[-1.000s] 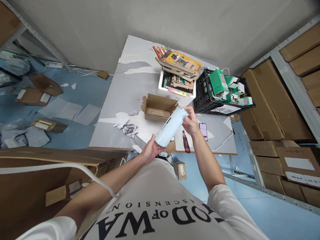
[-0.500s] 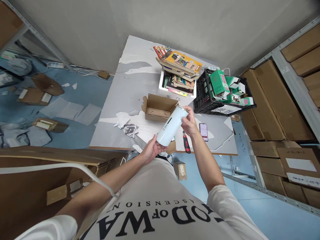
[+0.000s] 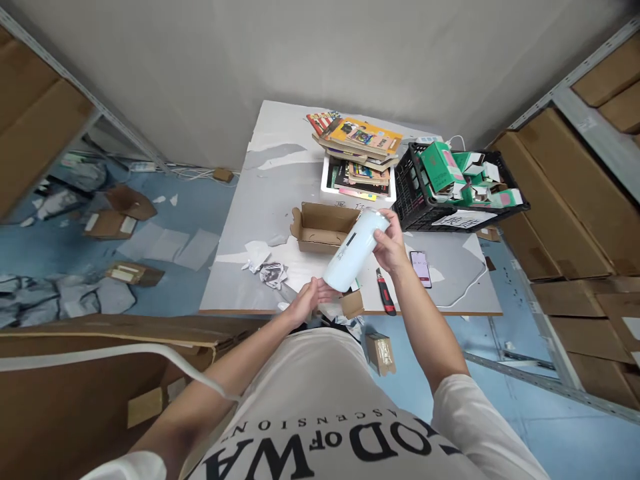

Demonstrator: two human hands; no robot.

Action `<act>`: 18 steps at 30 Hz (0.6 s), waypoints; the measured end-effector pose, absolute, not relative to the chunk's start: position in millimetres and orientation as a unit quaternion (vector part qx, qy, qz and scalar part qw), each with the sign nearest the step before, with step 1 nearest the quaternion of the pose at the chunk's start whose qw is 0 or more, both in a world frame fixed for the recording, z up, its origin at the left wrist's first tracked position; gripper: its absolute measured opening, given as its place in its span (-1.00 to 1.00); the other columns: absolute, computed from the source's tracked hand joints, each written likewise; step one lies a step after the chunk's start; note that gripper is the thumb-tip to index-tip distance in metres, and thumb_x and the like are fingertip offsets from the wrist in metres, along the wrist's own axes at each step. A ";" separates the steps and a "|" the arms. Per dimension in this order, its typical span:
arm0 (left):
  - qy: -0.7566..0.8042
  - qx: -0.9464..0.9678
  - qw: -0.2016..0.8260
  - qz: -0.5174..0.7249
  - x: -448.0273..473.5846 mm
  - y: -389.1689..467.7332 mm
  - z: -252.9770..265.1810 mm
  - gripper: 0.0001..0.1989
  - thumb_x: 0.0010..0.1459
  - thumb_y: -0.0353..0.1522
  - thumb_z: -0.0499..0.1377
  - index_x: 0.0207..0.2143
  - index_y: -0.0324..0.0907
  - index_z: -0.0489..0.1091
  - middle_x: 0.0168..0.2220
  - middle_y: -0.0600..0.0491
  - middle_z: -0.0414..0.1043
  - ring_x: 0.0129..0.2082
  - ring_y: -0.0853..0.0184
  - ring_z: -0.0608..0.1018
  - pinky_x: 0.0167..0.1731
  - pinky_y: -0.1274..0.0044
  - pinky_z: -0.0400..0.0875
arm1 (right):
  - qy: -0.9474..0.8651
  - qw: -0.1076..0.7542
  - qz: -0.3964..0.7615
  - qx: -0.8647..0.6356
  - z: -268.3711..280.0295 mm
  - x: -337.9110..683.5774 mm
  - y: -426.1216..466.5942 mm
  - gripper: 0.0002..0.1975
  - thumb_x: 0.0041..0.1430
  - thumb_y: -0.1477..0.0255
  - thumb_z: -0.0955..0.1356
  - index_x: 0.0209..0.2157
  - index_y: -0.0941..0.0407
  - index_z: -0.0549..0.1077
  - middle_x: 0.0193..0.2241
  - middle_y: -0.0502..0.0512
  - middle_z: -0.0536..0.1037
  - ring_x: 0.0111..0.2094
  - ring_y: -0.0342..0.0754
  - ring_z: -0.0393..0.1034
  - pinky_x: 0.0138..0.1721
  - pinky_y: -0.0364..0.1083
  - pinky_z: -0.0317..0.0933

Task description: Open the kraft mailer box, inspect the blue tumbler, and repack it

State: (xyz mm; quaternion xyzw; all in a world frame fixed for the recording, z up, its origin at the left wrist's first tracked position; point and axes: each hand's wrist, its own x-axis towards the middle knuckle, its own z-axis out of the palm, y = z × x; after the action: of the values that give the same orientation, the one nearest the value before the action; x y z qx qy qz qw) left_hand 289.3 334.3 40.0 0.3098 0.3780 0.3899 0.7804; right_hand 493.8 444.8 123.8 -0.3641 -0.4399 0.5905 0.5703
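Note:
A pale blue tumbler with a dark mark and lettering on its side is tilted above the table's front part. My right hand is closed round its upper end, thumb on the near side. At the lower end, my left hand supports the base with its fingers against it. Just behind the tumbler sits an open brown cardboard box. On the table right of it lies a red and black utility knife, and farther right a phone with its screen lit.
A white bin piled with books stands at the back. Beside it is a black crate of green boxes. Crumpled paper lies left on the table. Cartons fill the right shelf; a large carton stands at near left.
The view has shifted, so the table sits lower. The tumbler remains between both hands and has turned slightly, its lettering now farther round to the left. My left fingers look straighter at its base.

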 end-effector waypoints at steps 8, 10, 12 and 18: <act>0.548 0.529 0.568 0.311 256.6 367.0 31.1 -0.20 -0.08 0.15 0.19 0.04 -0.25 0.37 0.07 -0.25 0.40 0.06 0.04 0.46 0.04 0.25 0.33 | -0.367 0.722 0.441 -0.388 125.1 528.1 450.4 -0.43 -0.16 0.23 0.47 -0.08 -0.07 0.24 -0.14 -0.04 0.41 -0.24 -0.11 0.35 -0.27 -0.12 0.33; 0.566 0.553 0.553 0.261 257.0 367.7 22.8 -0.21 -0.11 0.14 0.20 0.02 -0.24 0.37 0.08 -0.25 0.39 0.05 0.03 0.47 0.02 0.23 0.37 | -0.349 0.732 0.433 -0.394 119.4 536.9 444.8 -0.43 -0.15 0.24 0.47 -0.08 -0.07 0.24 -0.14 -0.05 0.41 -0.23 -0.12 0.35 -0.24 -0.13 0.33; 0.573 0.577 0.539 0.220 259.5 365.3 15.0 -0.24 -0.09 0.12 0.20 0.03 -0.21 0.36 0.10 -0.23 0.38 0.07 0.01 0.45 0.00 0.21 0.37 | -0.330 0.736 0.432 -0.405 113.9 545.0 438.8 -0.42 -0.15 0.23 0.46 -0.06 -0.08 0.24 -0.11 -0.04 0.40 -0.21 -0.11 0.36 -0.23 -0.12 0.34; 0.561 0.673 0.440 0.196 270.7 355.4 9.8 -0.05 -0.12 -0.01 0.30 0.26 -0.18 0.07 0.25 -0.28 0.13 0.21 -0.05 0.29 0.12 0.12 0.25 | -0.285 0.741 0.406 -0.453 95.9 565.1 431.5 -0.43 -0.11 0.19 0.43 -0.04 -0.09 0.21 -0.07 0.00 0.38 -0.14 -0.09 0.36 -0.14 -0.08 0.34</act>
State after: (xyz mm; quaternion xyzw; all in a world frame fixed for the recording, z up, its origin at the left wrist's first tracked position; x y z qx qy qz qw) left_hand 270.7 355.4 9.8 0.6735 0.5611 0.1955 0.4398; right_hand 565.1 431.5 95.9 -0.4530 -0.2846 0.4056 0.7411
